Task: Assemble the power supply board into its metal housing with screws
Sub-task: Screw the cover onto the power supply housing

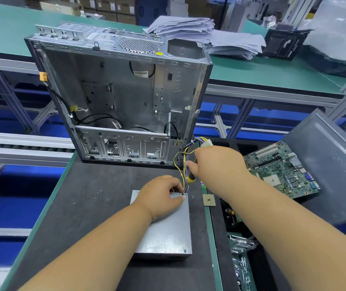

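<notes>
A grey metal power supply housing [167,234] lies flat on the black mat in front of me. My left hand [160,194] presses on its far top edge, fingertips at the corner where the cable bundle [183,162] comes out. My right hand [214,162] grips a screwdriver with a yellow-and-black handle [191,178], pointing down at that same far right corner. The yellow, black and purple wires loop up to a white connector [206,142]. Two small screws [96,195] lie loose on the mat to the left of the housing.
An open computer case [123,97] stands just behind the housing. A green motherboard [283,171] lies to the right, beside a grey side panel [331,171]. A small square chip [209,200] rests right of the housing. More boards fill the tray [241,248] at lower right.
</notes>
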Demonstrator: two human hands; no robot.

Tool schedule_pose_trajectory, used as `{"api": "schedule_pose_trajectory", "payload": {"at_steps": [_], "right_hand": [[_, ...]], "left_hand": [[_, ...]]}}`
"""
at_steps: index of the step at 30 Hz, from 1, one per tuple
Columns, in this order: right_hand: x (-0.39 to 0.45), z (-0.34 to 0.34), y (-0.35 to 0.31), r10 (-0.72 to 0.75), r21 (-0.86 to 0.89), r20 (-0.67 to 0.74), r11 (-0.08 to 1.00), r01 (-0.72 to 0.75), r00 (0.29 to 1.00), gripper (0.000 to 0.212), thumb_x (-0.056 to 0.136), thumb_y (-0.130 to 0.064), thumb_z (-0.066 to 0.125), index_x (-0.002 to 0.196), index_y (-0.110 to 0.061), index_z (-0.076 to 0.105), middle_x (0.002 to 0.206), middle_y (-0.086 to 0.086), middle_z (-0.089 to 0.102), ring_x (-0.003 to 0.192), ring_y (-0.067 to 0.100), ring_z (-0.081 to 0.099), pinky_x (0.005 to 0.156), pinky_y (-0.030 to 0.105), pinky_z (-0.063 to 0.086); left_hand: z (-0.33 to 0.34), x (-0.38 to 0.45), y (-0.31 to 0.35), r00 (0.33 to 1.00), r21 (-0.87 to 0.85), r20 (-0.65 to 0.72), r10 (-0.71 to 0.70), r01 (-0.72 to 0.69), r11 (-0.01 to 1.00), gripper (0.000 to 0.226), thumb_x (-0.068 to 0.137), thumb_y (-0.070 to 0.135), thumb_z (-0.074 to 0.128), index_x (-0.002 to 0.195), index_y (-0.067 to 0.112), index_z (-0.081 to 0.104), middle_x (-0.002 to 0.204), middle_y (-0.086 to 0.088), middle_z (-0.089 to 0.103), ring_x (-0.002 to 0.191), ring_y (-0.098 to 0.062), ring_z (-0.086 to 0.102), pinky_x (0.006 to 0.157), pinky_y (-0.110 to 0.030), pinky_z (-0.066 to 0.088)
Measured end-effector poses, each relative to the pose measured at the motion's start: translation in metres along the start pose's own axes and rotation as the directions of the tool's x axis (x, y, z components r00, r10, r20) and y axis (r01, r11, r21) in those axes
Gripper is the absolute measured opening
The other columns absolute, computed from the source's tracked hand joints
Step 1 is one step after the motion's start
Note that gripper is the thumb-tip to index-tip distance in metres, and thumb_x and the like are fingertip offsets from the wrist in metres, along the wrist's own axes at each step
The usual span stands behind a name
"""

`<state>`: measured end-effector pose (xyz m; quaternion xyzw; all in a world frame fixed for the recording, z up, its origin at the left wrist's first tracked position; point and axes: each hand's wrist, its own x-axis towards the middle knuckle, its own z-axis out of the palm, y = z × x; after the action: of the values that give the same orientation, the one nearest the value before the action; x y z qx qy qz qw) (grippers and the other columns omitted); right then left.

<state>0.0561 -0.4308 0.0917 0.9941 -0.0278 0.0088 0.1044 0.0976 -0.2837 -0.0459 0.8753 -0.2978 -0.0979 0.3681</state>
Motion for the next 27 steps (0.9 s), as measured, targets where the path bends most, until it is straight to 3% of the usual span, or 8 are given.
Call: {"api": "schedule_pose_trajectory", "payload": {"at_steps": [4, 7, 11, 14, 19, 22, 25, 27], "right_hand": [[-0.006, -0.004, 0.002, -0.100, 0.253, 0.020, 0.963, 0.091, 0.995, 0.019, 0.098, -0.036, 0.041, 0.090, -0.018, 0.042, 0.072, -0.001, 0.049, 0.064, 0.021, 0.049, 0.048, 0.031, 0.032], [-0.009, -0.011, 0.005, -0.218, 0.370, 0.022, 0.909, 0.194, 0.976, 0.014, 0.094, -0.021, 0.043, 0.106, -0.018, 0.050, 0.093, 0.000, 0.055, 0.079, 0.023, 0.052, 0.065, 0.039, 0.048], [-0.010, -0.013, 0.008, -0.269, 0.327, 0.052, 0.915, 0.238, 0.962, 0.010, 0.097, -0.023, 0.045, 0.104, -0.022, 0.051, 0.096, -0.002, 0.057, 0.081, 0.022, 0.054, 0.070, 0.039, 0.050], [-0.008, -0.012, 0.011, -0.283, 0.338, 0.126, 0.913, 0.227, 0.951, 0.003, 0.099, -0.025, 0.047, 0.099, -0.022, 0.048, 0.092, -0.004, 0.055, 0.081, 0.020, 0.053, 0.063, 0.034, 0.043], [0.002, -0.012, 0.007, -0.146, 0.064, 0.129, 0.988, 0.139, 0.981, 0.036, 0.098, -0.052, 0.045, 0.089, -0.018, 0.042, 0.066, -0.004, 0.039, 0.070, 0.024, 0.047, 0.052, 0.030, 0.030], [0.000, -0.008, 0.001, -0.102, -0.081, 0.059, 0.991, 0.106, 0.993, 0.039, 0.099, -0.056, 0.036, 0.086, -0.020, 0.044, 0.063, -0.003, 0.034, 0.065, 0.025, 0.046, 0.047, 0.026, 0.026], [-0.004, -0.004, -0.001, -0.120, 0.083, 0.024, 0.990, 0.118, 0.992, 0.029, 0.100, -0.047, 0.039, 0.091, -0.019, 0.038, 0.067, -0.005, 0.036, 0.067, 0.025, 0.046, 0.047, 0.029, 0.025], [-0.004, -0.007, 0.001, -0.182, 0.277, 0.045, 0.947, 0.163, 0.982, 0.018, 0.098, -0.035, 0.046, 0.097, -0.017, 0.042, 0.081, -0.003, 0.048, 0.075, 0.024, 0.051, 0.054, 0.035, 0.038]], "left_hand": [[0.000, 0.000, 0.000, 1.000, 0.010, -0.005, 0.009, -0.009, 1.000, 0.011, 0.077, 0.037, 0.069, 0.080, 0.036, 0.059, 0.088, 0.015, 0.059, 0.086, -0.003, 0.054, 0.079, -0.030, 0.049], [0.000, 0.000, 0.000, 1.000, 0.005, -0.002, 0.010, -0.010, 1.000, 0.013, 0.077, 0.036, 0.069, 0.079, 0.039, 0.057, 0.088, 0.015, 0.059, 0.086, -0.003, 0.055, 0.079, -0.031, 0.050], [0.000, 0.000, -0.001, 1.000, 0.008, -0.001, 0.015, -0.015, 1.000, 0.014, 0.076, 0.035, 0.069, 0.080, 0.039, 0.057, 0.090, 0.015, 0.059, 0.087, -0.004, 0.055, 0.080, -0.030, 0.050], [0.000, 0.000, -0.001, 1.000, 0.007, -0.005, 0.012, -0.012, 1.000, 0.013, 0.077, 0.035, 0.069, 0.080, 0.039, 0.057, 0.090, 0.015, 0.060, 0.088, -0.003, 0.055, 0.079, -0.029, 0.049], [0.001, 0.000, -0.002, 1.000, 0.012, -0.015, 0.010, -0.010, 1.000, 0.011, 0.077, 0.036, 0.070, 0.082, 0.036, 0.060, 0.089, 0.016, 0.059, 0.087, -0.001, 0.054, 0.078, -0.026, 0.048], [0.002, 0.000, -0.002, 1.000, 0.003, -0.017, 0.010, -0.010, 1.000, 0.010, 0.077, 0.035, 0.071, 0.084, 0.033, 0.063, 0.089, 0.016, 0.060, 0.087, -0.001, 0.054, 0.078, -0.025, 0.047], [0.001, 0.000, -0.002, 1.000, 0.003, -0.017, 0.011, -0.011, 1.000, 0.011, 0.077, 0.034, 0.071, 0.082, 0.034, 0.062, 0.088, 0.017, 0.059, 0.086, -0.001, 0.054, 0.077, -0.025, 0.047], [0.001, 0.000, -0.002, 1.000, 0.007, -0.015, 0.016, -0.016, 1.000, 0.011, 0.077, 0.034, 0.070, 0.081, 0.035, 0.060, 0.087, 0.016, 0.059, 0.086, -0.001, 0.054, 0.078, -0.026, 0.048]]}}
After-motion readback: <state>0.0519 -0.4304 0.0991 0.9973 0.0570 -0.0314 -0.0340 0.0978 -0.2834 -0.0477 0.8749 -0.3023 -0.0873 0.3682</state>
